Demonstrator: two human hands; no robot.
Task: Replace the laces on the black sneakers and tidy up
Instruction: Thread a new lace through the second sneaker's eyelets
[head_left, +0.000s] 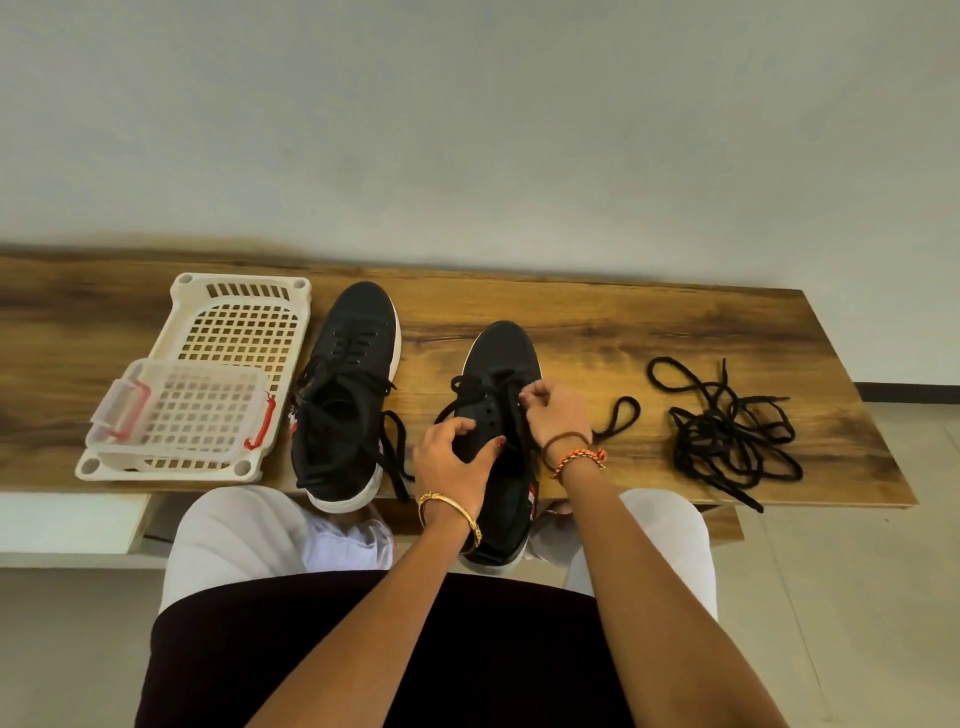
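Two black sneakers with white soles stand on the wooden table. The left sneaker (347, 395) has a loose black lace through its eyelets, its ends trailing toward me. My left hand (453, 461) grips the tongue and left side of the right sneaker (503, 358). My right hand (556, 415) pinches a black lace (618, 418) at the eyelets on that shoe's right side; a loop of this lace lies on the table to the right. A tangled pile of black laces (727, 436) lies further right.
A cream plastic basket (239, 317) lies at the left of the wooden table (597, 322), with a small clear box with red clips (179, 415) in it. The table's near edge is at my knees. A wall stands right behind the table.
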